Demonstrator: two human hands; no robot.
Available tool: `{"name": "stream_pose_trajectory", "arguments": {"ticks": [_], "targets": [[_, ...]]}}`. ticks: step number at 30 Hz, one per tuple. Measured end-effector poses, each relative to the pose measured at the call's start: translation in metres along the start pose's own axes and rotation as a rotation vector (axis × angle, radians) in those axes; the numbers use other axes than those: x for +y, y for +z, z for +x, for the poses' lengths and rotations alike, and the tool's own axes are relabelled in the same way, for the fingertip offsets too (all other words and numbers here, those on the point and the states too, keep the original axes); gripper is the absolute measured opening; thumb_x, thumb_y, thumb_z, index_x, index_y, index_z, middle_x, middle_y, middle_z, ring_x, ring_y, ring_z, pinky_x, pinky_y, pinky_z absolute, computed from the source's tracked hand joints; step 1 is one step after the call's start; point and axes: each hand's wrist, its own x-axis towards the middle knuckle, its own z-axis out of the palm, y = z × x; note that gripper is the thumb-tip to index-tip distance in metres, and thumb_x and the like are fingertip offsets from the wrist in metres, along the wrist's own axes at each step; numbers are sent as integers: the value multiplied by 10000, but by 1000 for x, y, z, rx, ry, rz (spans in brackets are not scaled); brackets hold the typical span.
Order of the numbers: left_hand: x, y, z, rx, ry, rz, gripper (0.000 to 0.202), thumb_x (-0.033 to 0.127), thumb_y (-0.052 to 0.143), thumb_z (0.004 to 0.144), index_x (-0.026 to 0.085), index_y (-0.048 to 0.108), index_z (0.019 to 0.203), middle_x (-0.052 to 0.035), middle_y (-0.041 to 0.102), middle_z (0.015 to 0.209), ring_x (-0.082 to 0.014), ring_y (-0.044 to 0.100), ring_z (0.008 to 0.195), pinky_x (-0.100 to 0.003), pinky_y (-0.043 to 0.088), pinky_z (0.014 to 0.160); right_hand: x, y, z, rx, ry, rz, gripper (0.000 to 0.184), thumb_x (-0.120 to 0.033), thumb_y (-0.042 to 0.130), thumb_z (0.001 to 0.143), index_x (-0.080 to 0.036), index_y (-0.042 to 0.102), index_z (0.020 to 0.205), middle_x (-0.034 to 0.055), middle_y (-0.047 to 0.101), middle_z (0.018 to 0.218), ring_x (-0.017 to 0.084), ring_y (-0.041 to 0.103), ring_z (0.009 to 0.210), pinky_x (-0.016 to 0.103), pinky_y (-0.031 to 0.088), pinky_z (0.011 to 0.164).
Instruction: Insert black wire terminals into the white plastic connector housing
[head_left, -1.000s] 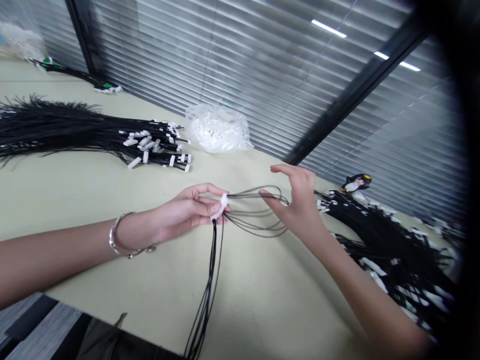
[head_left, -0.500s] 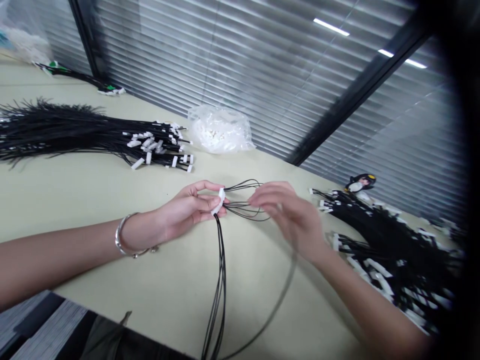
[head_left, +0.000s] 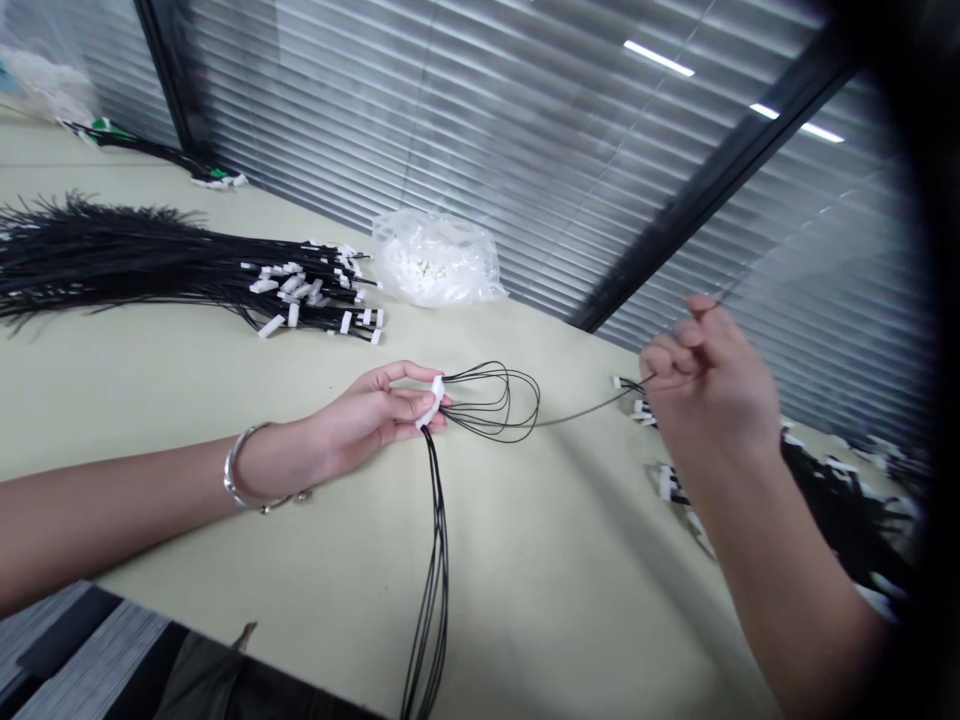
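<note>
Between thumb and fingers, my left hand (head_left: 382, 410) pinches a white connector (head_left: 430, 403) over the table. Thin black wires (head_left: 517, 400) loop out of the connector's right side and turn back to it. From its lower end a bundle of black wires (head_left: 435, 560) hangs down past the bottom of the view. My right hand (head_left: 709, 385) is raised at the right, closed around a single black wire (head_left: 592, 408). That wire stretches from the loops up to my fingers, and its end passes beyond them.
Black wire harnesses with white connectors (head_left: 300, 285) lie at the left. A clear plastic bag of white parts (head_left: 439, 258) sits by the blinds. More harnesses (head_left: 840, 510) are piled at the right, partly behind my right arm. The table edge (head_left: 225, 635) runs along the lower left.
My right hand has moved up and right, away from the loops, drawing the single wire out with it. My left hand still holds the connector in nearly the same place.
</note>
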Motion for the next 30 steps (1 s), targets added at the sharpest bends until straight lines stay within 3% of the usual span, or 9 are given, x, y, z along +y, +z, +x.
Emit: {"name": "stream_pose_trajectory", "arguments": {"ticks": [2,4,9,12,16,30], "targets": [[0,1,0,-13,9,8,252,165,660,754,194,561,984,-51,657,979,-162,642,844,-325,434,895,-9,19,-16,-38,-15,-28,297,-389,372,875,-167,384,1073,-20,315,632,-34,230,507,143,233,483],[0,2,-1,-29,13,18,242,157,653,757,190,564,980,-62,658,986,-159,642,837,-322,439,880,-17,39,-35,-75,-37,-132,268,-354,447,848,-156,405,1024,-20,409,640,-25,373,562,105,287,509],[0,7,-4,-64,6,52,229,162,661,746,185,583,960,-67,667,952,-157,642,802,-309,448,821,-26,70,-73,-349,-145,-571,211,-330,482,829,-130,529,880,-10,545,769,-38,475,662,58,345,578],[1,9,-5,-72,1,72,238,166,672,736,189,587,957,-54,671,917,-149,640,778,-288,451,772,-25,74,-79,-368,-219,-699,173,-296,476,823,-144,554,850,-22,538,727,-45,451,635,49,317,564],[0,10,-5,-79,6,84,248,181,674,741,186,580,971,-60,677,900,-150,640,778,-276,449,756,-22,74,-79,-359,-214,-790,166,-304,479,815,-160,558,832,-41,481,596,-45,359,517,63,275,527],[0,8,-5,-77,-1,109,284,194,679,743,184,561,1001,-61,682,895,-152,640,800,-276,444,774,-19,74,-81,-342,-260,-823,183,-331,458,835,-175,554,844,-49,474,591,-54,351,519,65,261,535]]}}
